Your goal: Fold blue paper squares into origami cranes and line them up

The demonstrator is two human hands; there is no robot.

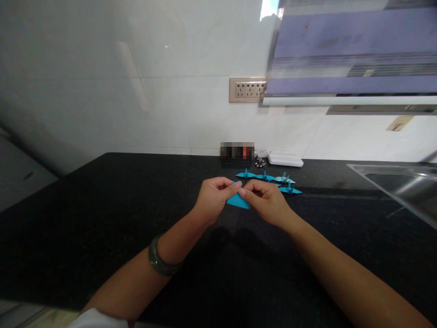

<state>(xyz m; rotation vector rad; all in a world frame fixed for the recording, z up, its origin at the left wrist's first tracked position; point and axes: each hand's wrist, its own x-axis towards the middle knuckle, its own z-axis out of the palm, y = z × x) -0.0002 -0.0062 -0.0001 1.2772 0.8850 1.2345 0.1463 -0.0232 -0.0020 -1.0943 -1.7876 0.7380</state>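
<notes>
A folded piece of blue paper (238, 202) is held up over the dark countertop, pinched between both hands. My left hand (215, 197) grips its left side, thumb and fingers pressed together near the top. From the other side my right hand (268, 200) pinches the paper with thumb and index finger, the two thumbs almost meeting. The fingers cover the paper's upper part. Just beyond my hands stand several blue folded paper cranes (264, 176), set close together; my right hand hides part of the group.
The black countertop (102, 218) runs up to a pale tiled wall. At its back are a blurred-out dark box (237, 152), a small beaded item (260, 162) and a white case (285, 159). A metal sink (403, 182) lies at right. Wall sockets (248, 89) sit above.
</notes>
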